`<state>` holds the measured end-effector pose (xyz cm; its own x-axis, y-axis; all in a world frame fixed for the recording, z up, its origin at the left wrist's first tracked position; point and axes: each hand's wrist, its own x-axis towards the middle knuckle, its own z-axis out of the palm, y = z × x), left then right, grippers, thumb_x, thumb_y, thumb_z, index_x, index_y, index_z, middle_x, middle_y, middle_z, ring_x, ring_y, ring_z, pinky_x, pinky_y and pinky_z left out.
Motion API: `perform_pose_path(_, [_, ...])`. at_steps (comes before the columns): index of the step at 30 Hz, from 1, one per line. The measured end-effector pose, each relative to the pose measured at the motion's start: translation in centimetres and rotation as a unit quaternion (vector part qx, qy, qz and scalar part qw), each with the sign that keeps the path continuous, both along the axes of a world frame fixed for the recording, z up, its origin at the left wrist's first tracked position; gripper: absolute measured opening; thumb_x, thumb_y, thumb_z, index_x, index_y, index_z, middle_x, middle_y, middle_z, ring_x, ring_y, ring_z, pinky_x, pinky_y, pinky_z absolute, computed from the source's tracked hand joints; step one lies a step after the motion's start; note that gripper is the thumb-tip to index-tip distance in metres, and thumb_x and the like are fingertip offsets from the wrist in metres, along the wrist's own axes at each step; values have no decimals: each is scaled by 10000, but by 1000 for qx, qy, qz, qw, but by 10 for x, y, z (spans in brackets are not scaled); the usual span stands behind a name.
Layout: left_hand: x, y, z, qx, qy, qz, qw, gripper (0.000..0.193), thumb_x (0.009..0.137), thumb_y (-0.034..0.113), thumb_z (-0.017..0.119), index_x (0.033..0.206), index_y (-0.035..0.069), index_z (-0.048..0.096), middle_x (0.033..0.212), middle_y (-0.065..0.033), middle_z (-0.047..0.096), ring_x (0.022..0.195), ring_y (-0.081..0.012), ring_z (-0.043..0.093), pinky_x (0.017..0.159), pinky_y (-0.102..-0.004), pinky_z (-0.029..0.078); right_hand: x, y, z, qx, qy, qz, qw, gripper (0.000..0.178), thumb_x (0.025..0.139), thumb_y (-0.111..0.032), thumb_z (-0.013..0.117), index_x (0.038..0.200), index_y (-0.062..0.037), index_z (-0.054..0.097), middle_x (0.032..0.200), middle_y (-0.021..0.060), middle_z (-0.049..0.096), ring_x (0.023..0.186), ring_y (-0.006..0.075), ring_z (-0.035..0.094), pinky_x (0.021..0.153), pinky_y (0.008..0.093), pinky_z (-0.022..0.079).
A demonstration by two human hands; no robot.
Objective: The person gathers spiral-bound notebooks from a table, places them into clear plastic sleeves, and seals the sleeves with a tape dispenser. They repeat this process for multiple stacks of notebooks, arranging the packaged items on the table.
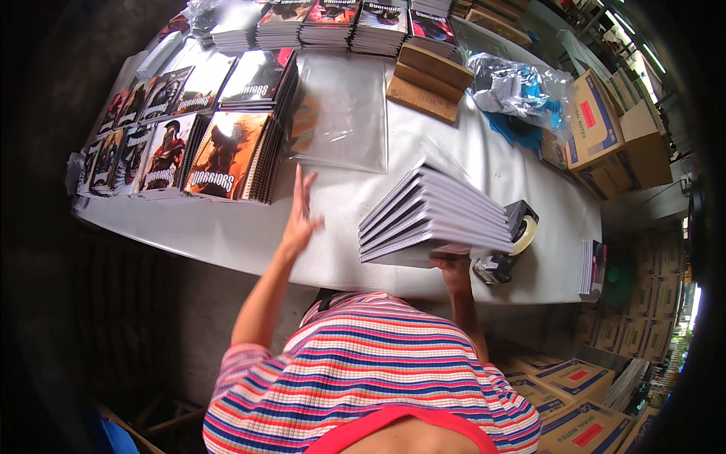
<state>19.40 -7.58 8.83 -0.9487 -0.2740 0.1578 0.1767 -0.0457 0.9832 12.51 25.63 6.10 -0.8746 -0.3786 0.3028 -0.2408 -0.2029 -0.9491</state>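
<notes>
Notebooks, a fanned white-edged spiral-bound stack (435, 219), rest gripped in the right hand (454, 266) above the white bench (227, 242). The left hand (300, 216), fingers spread and empty, reaches toward clear plastic sleeves (344, 113); bagging likely needs one sleeve pulled free.

Head camera looks steeply down, close over the table (469, 163); edges perhaps warped.

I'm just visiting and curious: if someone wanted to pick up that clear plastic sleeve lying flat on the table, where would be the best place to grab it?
Probably by its near edge, coming from the person's side. The clear plastic sleeve lies flat and thin on the white table, so pinching or peeling up an edge suits it better than gripping the middle. The left hand is open just below that edge; the notebook stacks crowd its left side.
</notes>
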Motion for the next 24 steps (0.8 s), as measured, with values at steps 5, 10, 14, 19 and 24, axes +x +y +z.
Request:
perform_pose_path(5, [25,86,31,-98,73,-21,992,1456,419,386,900,1434,74,-96,1416,-237,253,1332,-338,231,1093,-435,148,-13,-2,-26,151,152,63,975,607,791,-289,665,1315,-96,426,1317,119,459,1161,236,464,974,384,378])
perform_pose_path(10, [23,108,-37,-123,126,43,983,1078,530,179,847,1393,38,215,1263,-179,452,1165,-284,458,993,-379,355,-15,-31,-8,64,42,57,995,491,923,-367,446,1335,-106,388,1368,117,404,1285,273,349,1058,411,264])
perform_pose_path(14, [13,120,-36,-213,92,150,961,931,557,220,846,1305,10,334,1229,-196,499,1072,-279,541,935,-368,425,-6,-13,-33,329,276,19,903,507,752,-346,664,1176,-95,545,1210,103,519,1168,307,449,998,432,321])
perform_pose_path(19, [13,121,-60,-130,52,181,973,815,522,240,884,1163,2,439,1063,-146,599,941,-246,611,838,-342,484,-11,-29,-26,284,213,95,930,521,688,-270,769,1120,-47,581,1119,96,586,1062,240,535,917,359,421])
perform_pose_path(24, [-43,87,44,-109,-238,61,963,762,580,406,833,1103,-22,481,1002,-183,626,888,-266,637,783,-345,500,-51,-62,75,168,-209,103,958,468,618,-147,822,1020,-7,627,945,62,660,841,147,619,757,268,505])
